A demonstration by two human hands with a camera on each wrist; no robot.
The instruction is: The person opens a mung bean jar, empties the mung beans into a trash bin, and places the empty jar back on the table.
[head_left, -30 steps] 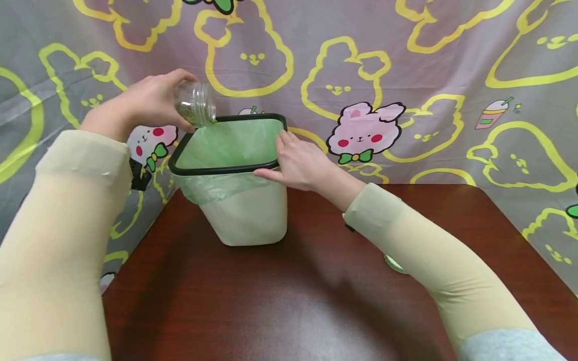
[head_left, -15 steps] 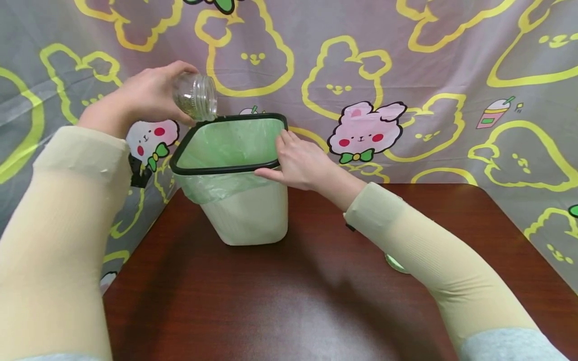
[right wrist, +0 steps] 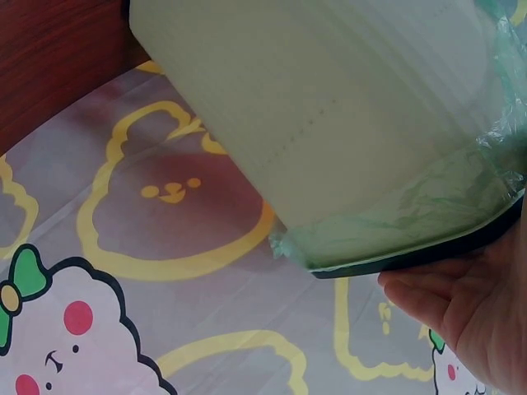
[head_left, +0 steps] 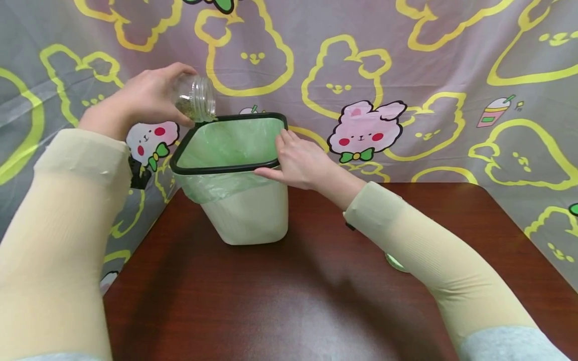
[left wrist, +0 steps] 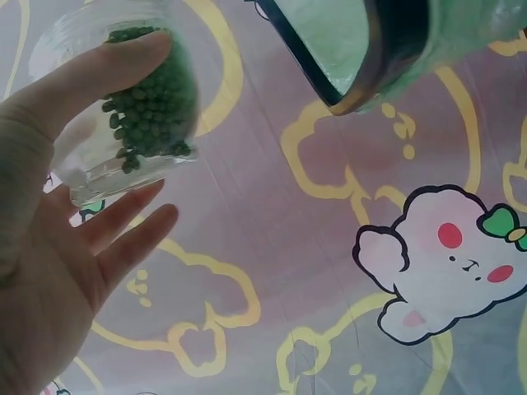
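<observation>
Tipped on its side, a clear glass jar (head_left: 198,99) is gripped by the left hand (head_left: 146,98), its mouth over the back left of the bin's black rim (head_left: 217,170). In the left wrist view, small green beans (left wrist: 152,107) lie inside the jar under the thumb. A pale bin (head_left: 253,215) with a green plastic liner (head_left: 239,143) stands on the table. The right hand (head_left: 302,159) holds the rim's right side, thumb along the front edge; in the right wrist view its fingers (right wrist: 420,292) lie against the rim.
The dark red wooden table (head_left: 253,301) carries a small round greenish object (head_left: 396,262), partly hidden under the right forearm. A patterned cloth (head_left: 420,60) hangs behind and beside the table.
The jar and left hand have risen slightly since a second ago and shifted a little over the last half second. The right hand and bin have barely moved.
</observation>
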